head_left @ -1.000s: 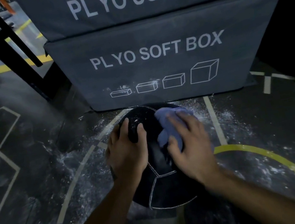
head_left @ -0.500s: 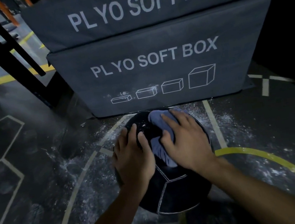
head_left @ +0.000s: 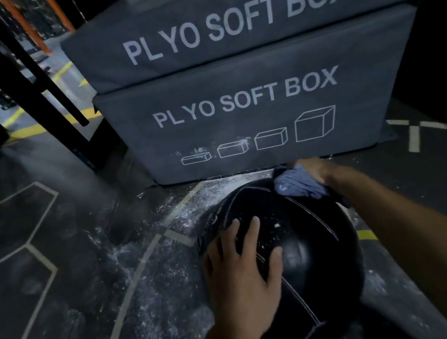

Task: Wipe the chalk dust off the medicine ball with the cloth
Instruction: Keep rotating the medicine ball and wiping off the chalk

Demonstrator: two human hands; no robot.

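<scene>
Black medicine ball (head_left: 304,253) sits on the dark gym floor (head_left: 58,285), directly in front of two stacked grey foam boxes.

Around the grip: just beyond the right hand (head_left: 316,173) stands the lower plyo soft box (head_left: 252,117), printed "PLYO SOFT BOX" with four box outlines; its base edge lies close behind the knuckles, so little room shows on the ball's far side. The upper plyo soft box (head_left: 221,21) rests on top of it. Left of the boxes, black rack posts (head_left: 34,91) slant down to the floor. White chalk dust (head_left: 147,250) is scattered over the floor left of the ball and under its far edge; flecks also show on the ball's top, between the two hands. Pale floor lines (head_left: 142,259) and a yellow curved line (head_left: 366,235) pass under and beside the ball.

Containers: none open to view; the boxes are closed blocks.

Right-hand grip: fingers curled over a bunched blue-grey cloth (head_left: 299,186), pressing it on the ball's upper far-right shoulder. Fingertips hidden behind the cloth.

Left hand (head_left: 244,281): no grip, fingers straight and spread, palm flat on the ball's near-left side.

Against half a second ago: the cloth and right hand have gone from the ball's top centre out to its far-right edge. The left hand has dropped nearer the body. Seam lines have shifted, so the ball seems to have turned. More bare, speckled top now shows.
</scene>
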